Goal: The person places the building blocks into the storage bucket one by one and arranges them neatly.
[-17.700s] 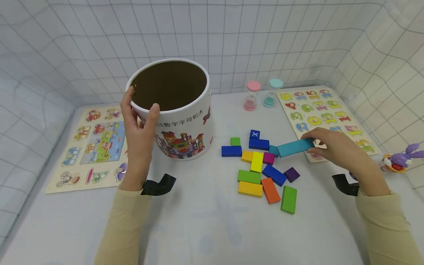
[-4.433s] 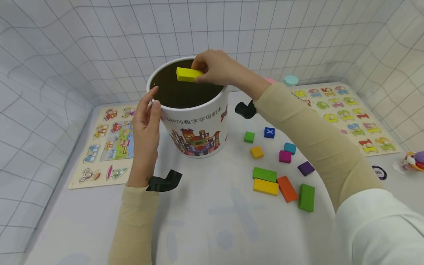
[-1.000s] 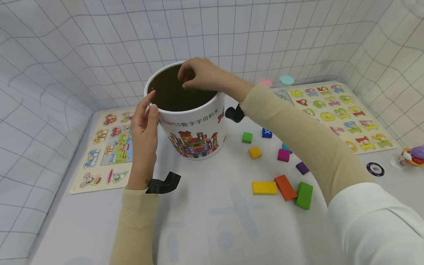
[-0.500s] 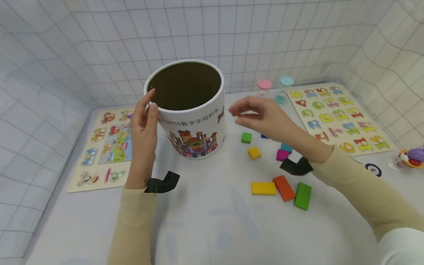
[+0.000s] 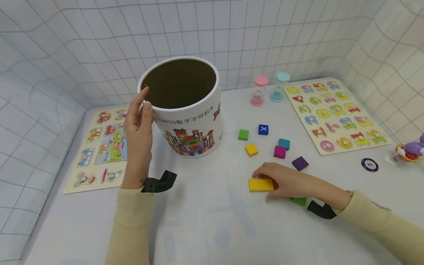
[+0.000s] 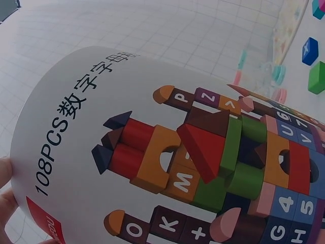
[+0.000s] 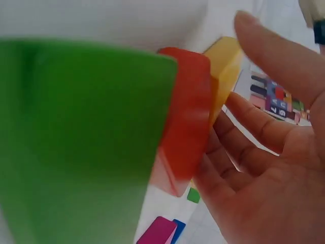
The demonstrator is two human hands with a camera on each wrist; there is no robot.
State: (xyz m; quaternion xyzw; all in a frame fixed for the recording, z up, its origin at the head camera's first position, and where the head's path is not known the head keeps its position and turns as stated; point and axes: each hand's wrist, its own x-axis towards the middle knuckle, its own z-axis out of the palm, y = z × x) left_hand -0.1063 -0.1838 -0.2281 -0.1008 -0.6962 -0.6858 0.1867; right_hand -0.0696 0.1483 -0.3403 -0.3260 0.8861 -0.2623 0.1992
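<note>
My left hand (image 5: 137, 141) grips the rim of a large white bucket (image 5: 187, 125), fingers over the edge and thumb outside; the bucket's printed wall fills the left wrist view. On the table, my right hand (image 5: 291, 181) reaches round the right end of a yellow block (image 5: 258, 185), fingers at its far side and thumb spread apart in front. An orange-red block (image 7: 188, 112) stands beside the yellow one, mostly covered by this hand in the head view. Closest to the right wrist camera is a green block (image 7: 86, 137), partly hidden under the hand from above.
Small blocks lie beyond the right hand: green (image 5: 243, 135), blue with an X (image 5: 263, 129), yellow (image 5: 251, 149), teal (image 5: 284, 144), magenta (image 5: 279, 152) and purple (image 5: 300, 163). Puzzle boards (image 5: 334, 127), two sandglasses (image 5: 257, 96), a round chip (image 5: 369, 165) and a purple toy (image 5: 410, 149) surround them.
Several blocks have left the table; a yellow, then a longer green one are gone from the group. My right hand has moved from inside the bucket down to the yellow block; the left stays.
</note>
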